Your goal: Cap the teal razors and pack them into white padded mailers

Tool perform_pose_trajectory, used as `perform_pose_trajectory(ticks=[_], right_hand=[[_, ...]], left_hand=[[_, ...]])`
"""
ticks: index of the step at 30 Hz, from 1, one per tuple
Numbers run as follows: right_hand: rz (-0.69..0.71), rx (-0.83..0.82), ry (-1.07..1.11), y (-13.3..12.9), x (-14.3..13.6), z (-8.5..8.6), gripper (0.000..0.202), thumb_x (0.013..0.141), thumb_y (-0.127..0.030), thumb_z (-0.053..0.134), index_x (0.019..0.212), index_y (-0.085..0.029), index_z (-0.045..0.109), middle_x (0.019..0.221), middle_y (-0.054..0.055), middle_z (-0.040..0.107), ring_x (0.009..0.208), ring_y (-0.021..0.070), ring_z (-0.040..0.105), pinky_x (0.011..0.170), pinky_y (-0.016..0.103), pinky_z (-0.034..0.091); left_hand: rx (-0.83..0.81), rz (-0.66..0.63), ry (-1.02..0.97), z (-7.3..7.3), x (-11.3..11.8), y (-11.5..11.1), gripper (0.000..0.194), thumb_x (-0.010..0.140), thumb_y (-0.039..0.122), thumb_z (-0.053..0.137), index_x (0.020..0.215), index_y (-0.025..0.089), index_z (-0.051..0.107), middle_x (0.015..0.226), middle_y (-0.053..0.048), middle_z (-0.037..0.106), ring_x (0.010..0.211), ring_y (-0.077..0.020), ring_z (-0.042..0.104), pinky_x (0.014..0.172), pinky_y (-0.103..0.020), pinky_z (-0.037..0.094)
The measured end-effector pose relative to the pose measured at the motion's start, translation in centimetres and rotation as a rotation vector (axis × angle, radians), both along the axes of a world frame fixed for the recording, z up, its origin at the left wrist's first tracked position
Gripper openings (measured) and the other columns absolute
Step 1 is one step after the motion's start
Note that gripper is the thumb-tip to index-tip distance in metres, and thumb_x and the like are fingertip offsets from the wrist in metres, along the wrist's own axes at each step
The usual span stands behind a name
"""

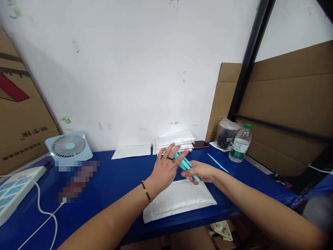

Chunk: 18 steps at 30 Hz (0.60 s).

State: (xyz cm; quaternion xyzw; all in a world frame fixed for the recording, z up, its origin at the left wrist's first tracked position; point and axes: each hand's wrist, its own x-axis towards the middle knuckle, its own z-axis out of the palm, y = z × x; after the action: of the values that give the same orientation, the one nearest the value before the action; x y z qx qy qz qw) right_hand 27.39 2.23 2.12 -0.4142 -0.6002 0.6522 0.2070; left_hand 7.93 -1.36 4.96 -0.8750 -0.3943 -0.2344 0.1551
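A bundle of slim turquoise plastic sticks (185, 164) is held slantwise between my two hands, above a white padded envelope (179, 199). My right hand (199, 172) grips the lower end, its thumb pressed along the sticks. Around the upper end is my left hand (166, 166), with the index finger across the bundle and the other fingers partly spread; its thumb is hidden. Another turquoise stick (218, 163) lies by itself on the blue table, right of my right hand. The padded envelope lies flat near the table's front edge.
White envelopes (175, 139) are stacked against the wall, with another white envelope (132, 151) to their left and a phone (200, 144) to their right. A water bottle (239, 144) and a wrapped dark object (226, 135) stand far right. On the left are a fan (69, 146), a power strip (18, 191) and a white cable (39, 198).
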Motion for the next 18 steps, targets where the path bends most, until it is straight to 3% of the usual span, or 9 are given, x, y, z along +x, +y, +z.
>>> perform_pose_trajectory(ticks=[2,4,6,9,12,15,18], right_hand=[[-0.114,0.071,0.006,0.5,2.2,0.1,0.029,0.066,-0.033,0.07,0.063,-0.014,0.048,0.051,-0.004,0.049,0.037,0.0053,0.041,0.037,0.019,0.031],[-0.223,0.073,0.051,0.8,4.1,0.3,0.03,0.066,-0.033,0.071,0.065,-0.014,0.048,0.051,-0.004,0.048,0.039,0.005,0.04,0.038,0.019,0.03],[-0.278,0.064,0.104,0.7,5.4,0.6,0.03,0.065,-0.034,0.072,0.069,-0.014,0.049,0.052,-0.004,0.047,0.042,0.005,0.04,0.04,0.019,0.031],[-0.256,0.092,0.14,0.1,5.9,1.1,0.03,0.066,-0.035,0.071,0.07,-0.014,0.049,0.053,-0.004,0.046,0.043,0.0056,0.041,0.041,0.02,0.031],[-0.217,0.124,0.115,-0.8,5.7,1.3,0.032,0.066,-0.038,0.07,0.069,-0.015,0.048,0.052,-0.004,0.047,0.042,0.0063,0.041,0.041,0.021,0.03],[-0.224,0.12,0.114,-1.3,5.4,1.0,0.034,0.065,-0.039,0.071,0.071,-0.016,0.047,0.053,-0.005,0.047,0.042,0.0064,0.041,0.042,0.021,0.031],[-0.226,0.116,0.123,-1.5,5.4,0.5,0.035,0.065,-0.04,0.071,0.07,-0.016,0.046,0.053,-0.005,0.047,0.042,0.0063,0.04,0.042,0.021,0.03]], left_hand=[[-0.142,0.085,-0.1,-1.0,-0.6,-1.4,0.075,0.081,0.034,0.05,0.141,0.027,0.007,0.141,-0.011,0.026,0.129,-0.0283,0.022,0.102,-0.045,0.02],[-0.399,0.043,-0.022,-2.4,-1.1,-2.3,0.096,0.067,0.055,0.06,0.141,0.026,0.007,0.14,-0.014,0.027,0.127,-0.0336,0.024,0.097,-0.048,0.028],[-0.58,0.026,0.1,-3.8,-1.4,-2.5,0.108,0.053,0.063,0.065,0.141,0.028,0.012,0.135,-0.015,0.034,0.121,-0.0387,0.032,0.089,-0.05,0.035],[-0.597,0.156,0.133,-4.8,-1.3,-1.8,0.098,0.058,0.053,0.065,0.139,0.024,0.018,0.12,-0.017,0.049,0.1,-0.0341,0.053,0.076,-0.041,0.044],[-0.574,0.325,0.076,-4.3,-1.6,-0.6,0.08,0.072,0.04,0.053,0.139,0.012,0.018,0.099,-0.017,0.06,0.08,-0.0281,0.061,0.064,-0.034,0.045],[-0.659,0.277,-0.107,-3.5,-2.5,0.9,0.068,0.078,0.031,0.046,0.137,0.008,0.021,0.081,-0.01,0.064,0.071,-0.0225,0.062,0.06,-0.029,0.043],[-0.691,0.176,-0.396,-2.6,-3.5,2.2,0.059,0.077,0.026,0.049,0.131,0.01,0.033,0.083,-0.006,0.065,0.073,-0.017,0.061,0.067,-0.026,0.044]])
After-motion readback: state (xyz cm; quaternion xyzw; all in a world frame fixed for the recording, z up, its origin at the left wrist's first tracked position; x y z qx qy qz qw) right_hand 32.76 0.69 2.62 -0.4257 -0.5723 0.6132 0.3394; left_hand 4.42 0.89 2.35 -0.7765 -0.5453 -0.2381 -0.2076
